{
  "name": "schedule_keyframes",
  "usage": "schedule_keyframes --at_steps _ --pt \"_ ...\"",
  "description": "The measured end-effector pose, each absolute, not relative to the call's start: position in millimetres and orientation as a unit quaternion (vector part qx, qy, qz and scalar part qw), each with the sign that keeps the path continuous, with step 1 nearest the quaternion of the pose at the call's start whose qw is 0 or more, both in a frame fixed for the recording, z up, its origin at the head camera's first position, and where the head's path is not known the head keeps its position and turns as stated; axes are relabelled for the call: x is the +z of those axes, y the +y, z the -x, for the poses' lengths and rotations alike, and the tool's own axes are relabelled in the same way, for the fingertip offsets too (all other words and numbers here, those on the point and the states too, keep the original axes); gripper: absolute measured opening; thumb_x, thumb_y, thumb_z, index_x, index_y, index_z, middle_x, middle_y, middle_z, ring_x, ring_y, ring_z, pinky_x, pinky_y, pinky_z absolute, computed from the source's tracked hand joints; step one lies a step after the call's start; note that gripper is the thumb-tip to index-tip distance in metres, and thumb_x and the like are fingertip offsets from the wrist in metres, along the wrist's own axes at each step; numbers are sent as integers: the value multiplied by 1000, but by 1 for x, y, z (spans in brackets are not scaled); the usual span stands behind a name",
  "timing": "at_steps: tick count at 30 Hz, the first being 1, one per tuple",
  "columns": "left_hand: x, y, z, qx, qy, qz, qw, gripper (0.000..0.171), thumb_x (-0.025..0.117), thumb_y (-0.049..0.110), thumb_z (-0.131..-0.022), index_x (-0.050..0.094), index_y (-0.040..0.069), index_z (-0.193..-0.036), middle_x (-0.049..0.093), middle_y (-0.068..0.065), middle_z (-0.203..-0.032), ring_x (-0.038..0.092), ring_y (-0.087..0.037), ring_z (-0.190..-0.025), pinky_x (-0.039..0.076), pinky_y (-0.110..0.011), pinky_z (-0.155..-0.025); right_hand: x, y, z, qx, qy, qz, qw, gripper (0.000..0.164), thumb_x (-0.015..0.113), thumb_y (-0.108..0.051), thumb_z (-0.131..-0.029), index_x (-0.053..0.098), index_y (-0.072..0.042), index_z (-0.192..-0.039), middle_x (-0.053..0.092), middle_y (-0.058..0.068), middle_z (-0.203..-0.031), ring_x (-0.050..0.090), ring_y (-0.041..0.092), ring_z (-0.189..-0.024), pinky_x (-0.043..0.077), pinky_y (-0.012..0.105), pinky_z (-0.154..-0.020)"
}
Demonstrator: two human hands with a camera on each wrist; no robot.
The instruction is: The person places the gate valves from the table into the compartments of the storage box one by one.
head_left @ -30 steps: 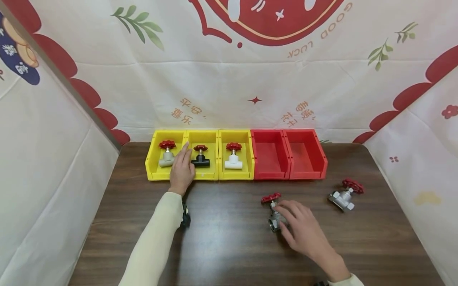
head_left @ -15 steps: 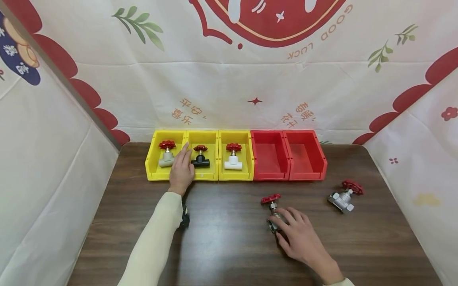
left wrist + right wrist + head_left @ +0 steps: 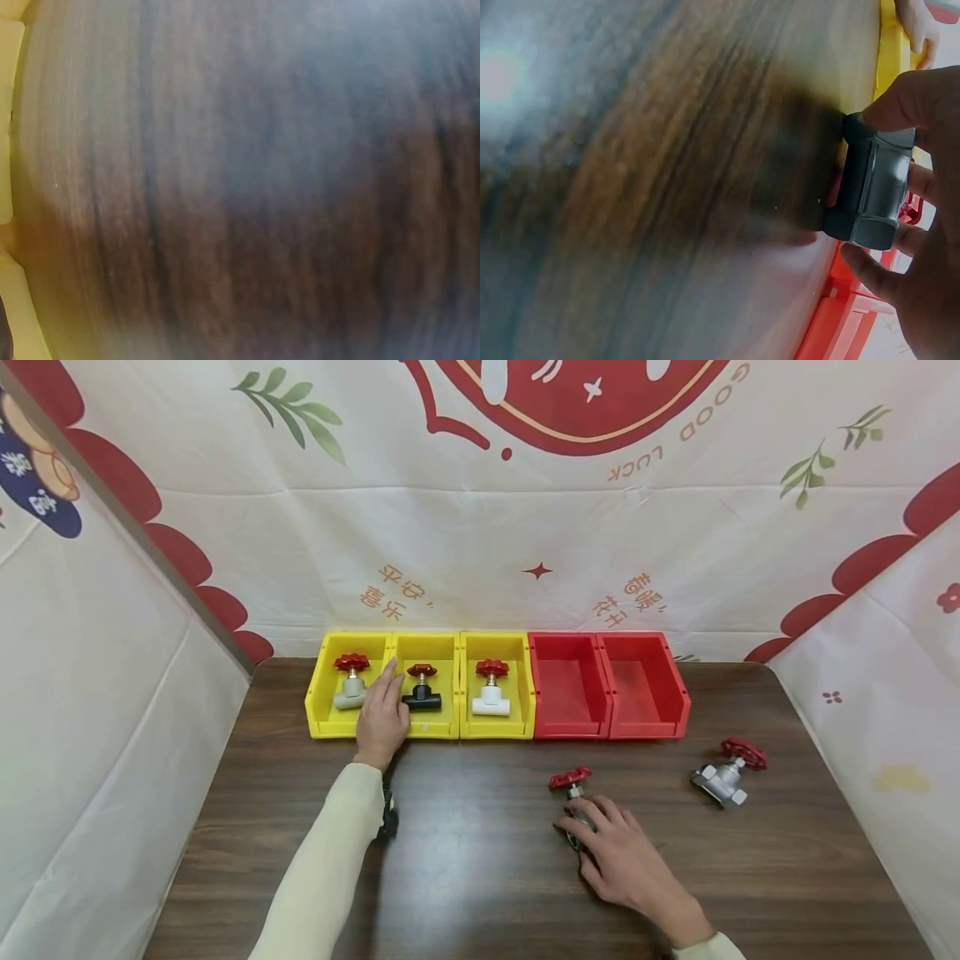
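My right hand (image 3: 630,864) has its fingers and thumb around the body of a metal valve with a red handwheel (image 3: 572,778) on the table. In the right wrist view the thumb and fingers hold the valve's metal body (image 3: 874,187), which looks dark there. My left hand (image 3: 383,717) rests with extended fingers on the yellow bins, over the wall between two of them. Beside it lie a grey valve (image 3: 349,695) and a black valve (image 3: 423,698), both with red handwheels. The left wrist view gives mostly blurred table; the left hand's grasp is not visible there.
A third yellow bin (image 3: 498,729) holds a white valve (image 3: 491,700). Two red bins (image 3: 572,728) join the row on the right, with nothing in them. Another metal valve (image 3: 722,781) lies on the wooden table (image 3: 465,860) at the right. Printed cloth (image 3: 450,543) surrounds the table.
My right hand has settled lower and closer around the metal valve, with its fingers reaching farther over the body. The left hand stays in place. The head view has shifted slightly.
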State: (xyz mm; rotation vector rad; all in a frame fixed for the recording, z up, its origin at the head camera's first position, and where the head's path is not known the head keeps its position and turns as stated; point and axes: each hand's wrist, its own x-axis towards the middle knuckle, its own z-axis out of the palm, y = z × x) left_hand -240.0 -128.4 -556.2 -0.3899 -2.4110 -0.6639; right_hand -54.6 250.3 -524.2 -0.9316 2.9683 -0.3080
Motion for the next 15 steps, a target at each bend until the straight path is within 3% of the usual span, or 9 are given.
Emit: schedule_keyframes --at_steps 6,15 --pt "-556 -129 237 -258 -911 133 293 43 54 -2 -81 58 -2 -124 34 -2 -152 50 -35 -120 45 -45 -94 -526 247 58 -95 950 296 23 55 63 -13 -76 57 -24 -130 45 2 -134 40 27 -122 45 52 -89" --pt "-556 -127 239 -257 -911 137 292 43 54 -2 -82 57 -2 -125 34 -3 -152 50 -37 -118 45 -47 -94 -531 247 62 -78 948 309 13 47 70 -17 -77 60 -21 -123 48 3 -129 44 28 -116 48 50 -82"
